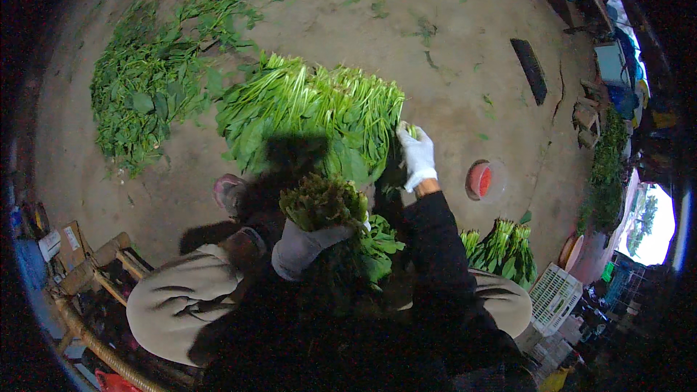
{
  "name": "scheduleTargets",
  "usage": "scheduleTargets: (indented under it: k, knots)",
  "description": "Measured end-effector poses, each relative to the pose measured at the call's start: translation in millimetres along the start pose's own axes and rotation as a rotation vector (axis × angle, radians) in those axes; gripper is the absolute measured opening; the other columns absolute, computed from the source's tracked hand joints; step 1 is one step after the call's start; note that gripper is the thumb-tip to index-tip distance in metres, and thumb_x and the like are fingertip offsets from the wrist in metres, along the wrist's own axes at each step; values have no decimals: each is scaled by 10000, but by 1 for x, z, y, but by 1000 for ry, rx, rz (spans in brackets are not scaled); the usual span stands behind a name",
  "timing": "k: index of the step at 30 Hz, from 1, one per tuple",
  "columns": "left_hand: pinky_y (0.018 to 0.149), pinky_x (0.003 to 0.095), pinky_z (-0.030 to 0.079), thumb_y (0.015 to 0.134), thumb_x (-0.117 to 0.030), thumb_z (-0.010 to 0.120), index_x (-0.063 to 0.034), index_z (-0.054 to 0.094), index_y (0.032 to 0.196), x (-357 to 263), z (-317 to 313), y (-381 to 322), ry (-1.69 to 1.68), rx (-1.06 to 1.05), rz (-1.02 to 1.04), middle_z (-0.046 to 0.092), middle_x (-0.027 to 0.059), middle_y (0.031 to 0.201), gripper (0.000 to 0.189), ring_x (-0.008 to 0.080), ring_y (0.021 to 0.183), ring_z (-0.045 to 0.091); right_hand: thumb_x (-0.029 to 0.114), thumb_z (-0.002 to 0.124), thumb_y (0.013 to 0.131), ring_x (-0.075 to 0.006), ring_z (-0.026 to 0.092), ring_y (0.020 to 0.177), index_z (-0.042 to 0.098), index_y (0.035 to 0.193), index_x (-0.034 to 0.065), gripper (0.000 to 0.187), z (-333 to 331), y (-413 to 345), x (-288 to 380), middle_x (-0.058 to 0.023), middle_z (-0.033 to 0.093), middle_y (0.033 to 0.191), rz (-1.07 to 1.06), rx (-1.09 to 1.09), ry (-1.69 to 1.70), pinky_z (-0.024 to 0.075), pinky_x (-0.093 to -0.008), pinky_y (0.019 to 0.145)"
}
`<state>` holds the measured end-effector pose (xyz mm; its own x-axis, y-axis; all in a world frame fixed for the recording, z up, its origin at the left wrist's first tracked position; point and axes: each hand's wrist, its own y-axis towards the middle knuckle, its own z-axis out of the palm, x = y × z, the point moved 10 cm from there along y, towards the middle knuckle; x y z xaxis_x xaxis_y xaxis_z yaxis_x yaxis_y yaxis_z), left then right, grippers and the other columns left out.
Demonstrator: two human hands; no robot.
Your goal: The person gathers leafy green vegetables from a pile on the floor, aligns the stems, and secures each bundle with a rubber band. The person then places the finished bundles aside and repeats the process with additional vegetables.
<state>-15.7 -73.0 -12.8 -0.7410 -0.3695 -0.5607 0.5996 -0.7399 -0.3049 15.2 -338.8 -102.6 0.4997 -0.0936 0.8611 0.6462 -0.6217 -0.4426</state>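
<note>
My left hand, in a pale glove, is closed round a thick bunch of leafy greens close to my body. The cut stem ends of this bunch face up and its leaves hang down at the right. Farther out, my right hand wears a white glove and has its fingers closed on a few green stems. It is at the right end of a long row of leafy greens laid on the floor, stems away from me and leaves towards me. My shadow covers part of the row.
A loose heap of greens lies at the left. Tied-looking bunches stand by my right knee. A tub with red contents and a dark flat strip are on the concrete floor. Plastic crates sit at the right.
</note>
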Motion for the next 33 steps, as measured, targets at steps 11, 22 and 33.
scheduleTargets:
  k: [11,22,33]
  knots:
    - [979,372,489,746,3,789,-20,521,1300,0,-10,1,-49,-82,22,611,91,1260,616,191,1129,600,146,759,792,-226,624,868,666,969,50,221,28,-19,42,-88,637,923,-540,-236,-588,480,-306,801]
    - [982,400,478,792,-16,747,-19,444,1360,-20,1,-6,88,-59,72,592,114,1266,643,224,1144,582,83,740,829,-106,584,947,680,1141,41,320,88,-2,26,-36,664,1055,-279,143,-157,459,-256,864]
    - [948,500,479,780,-24,746,-61,485,1304,-30,2,-6,349,-86,160,593,145,1210,587,307,1102,587,73,686,876,-119,578,907,683,931,-10,99,25,-80,23,-43,643,964,-203,-3,140,450,-245,837]
